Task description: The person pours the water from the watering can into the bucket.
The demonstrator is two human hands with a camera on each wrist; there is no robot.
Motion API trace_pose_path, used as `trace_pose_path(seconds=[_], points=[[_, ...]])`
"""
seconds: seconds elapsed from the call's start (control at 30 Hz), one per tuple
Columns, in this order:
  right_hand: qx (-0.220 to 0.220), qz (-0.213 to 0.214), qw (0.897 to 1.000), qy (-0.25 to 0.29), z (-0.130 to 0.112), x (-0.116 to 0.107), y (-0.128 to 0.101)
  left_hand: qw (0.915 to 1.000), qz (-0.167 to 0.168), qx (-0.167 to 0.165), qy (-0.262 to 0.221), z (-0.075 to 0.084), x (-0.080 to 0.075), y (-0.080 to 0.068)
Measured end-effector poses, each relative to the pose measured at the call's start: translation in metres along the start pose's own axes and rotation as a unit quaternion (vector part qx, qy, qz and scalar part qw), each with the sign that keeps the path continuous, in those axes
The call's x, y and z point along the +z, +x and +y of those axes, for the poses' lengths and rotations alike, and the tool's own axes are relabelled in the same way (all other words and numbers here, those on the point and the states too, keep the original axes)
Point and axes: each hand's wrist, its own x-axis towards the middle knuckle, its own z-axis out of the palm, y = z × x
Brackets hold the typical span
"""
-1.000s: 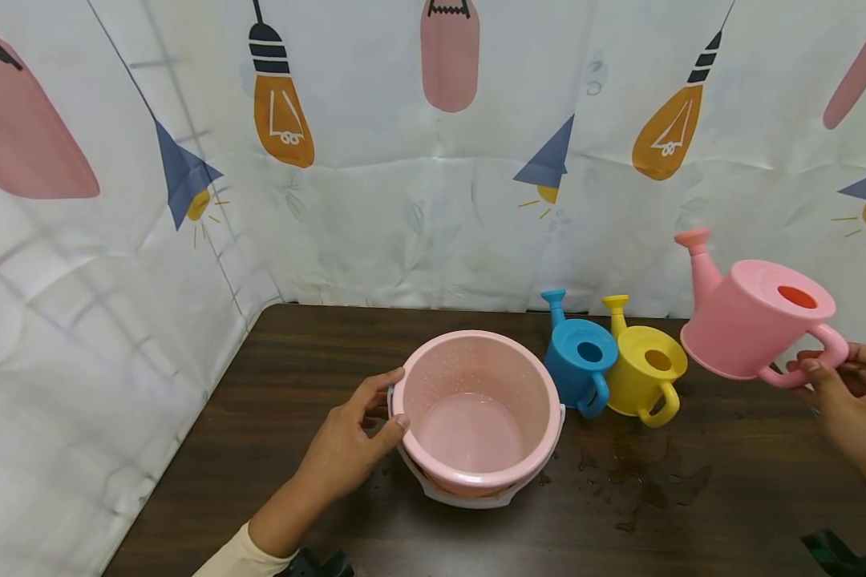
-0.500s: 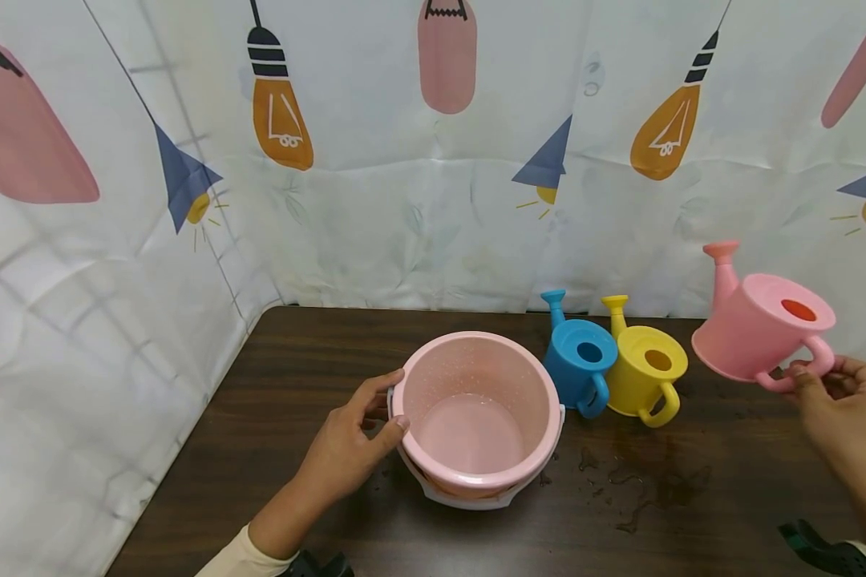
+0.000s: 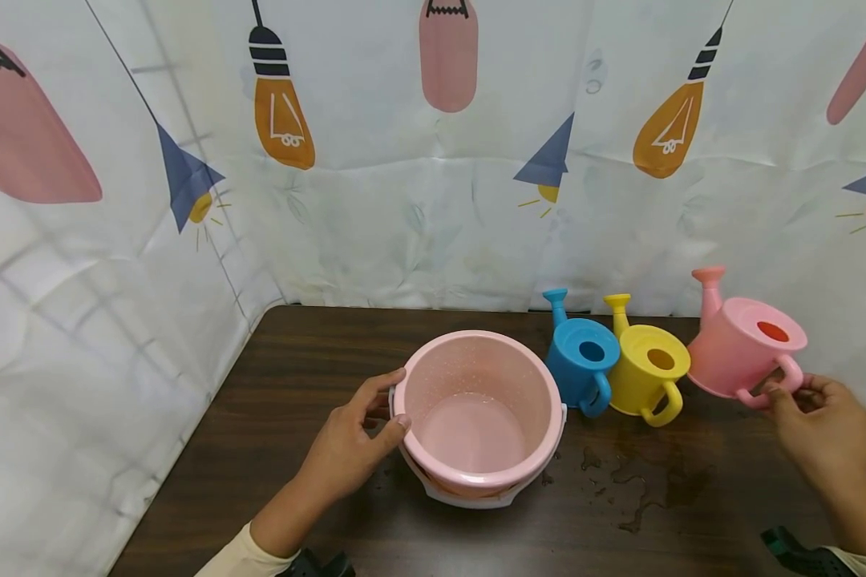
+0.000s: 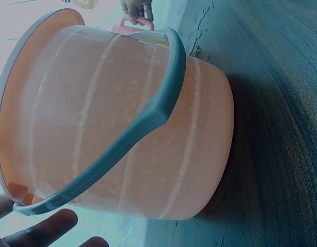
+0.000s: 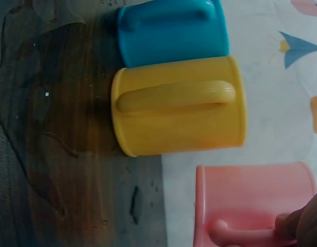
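Note:
My left hand holds the pink bucket at its left rim, thumb and index finger on the edge and other fingers outside. Its handle hangs down along the outside in the left wrist view. My right hand grips a pink watering can by the lower part of its handle. That can is upright, its spout toward the wall, just right of a yellow watering can. In the right wrist view the pink can appears raised off the table. A blue watering can stands between bucket and yellow can.
The dark wooden table carries spilled water in front of the watering cans. A patterned white sheet hangs behind the table and along its left side. A little clear water seems to lie in the bucket.
My right hand has lowered the pink watering can and brought it leftward, closer to the yellow one. My left hand and the bucket have stayed in place.

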Motion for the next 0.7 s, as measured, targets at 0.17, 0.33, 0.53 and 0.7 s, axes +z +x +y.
trace_pose_path(seconds=[0.17,0.33,0.53,0.7], points=[[-0.004,-0.006,1.000,0.001,0.005,0.005,0.000,1.0000,-0.001,-0.005,0.000,0.000,0.000,0.000],[0.013,-0.035,0.999,-0.003,0.007,0.010,-0.002,1.0000,0.002,-0.006,0.004,0.000,0.001,-0.001],[0.034,-0.053,0.998,-0.004,0.007,0.018,-0.003,1.0000,0.003,-0.006,0.004,0.001,0.001,0.000],[0.048,-0.062,0.997,-0.010,0.007,0.023,-0.003,1.0000,0.003,-0.008,0.003,0.001,0.001,-0.001]])
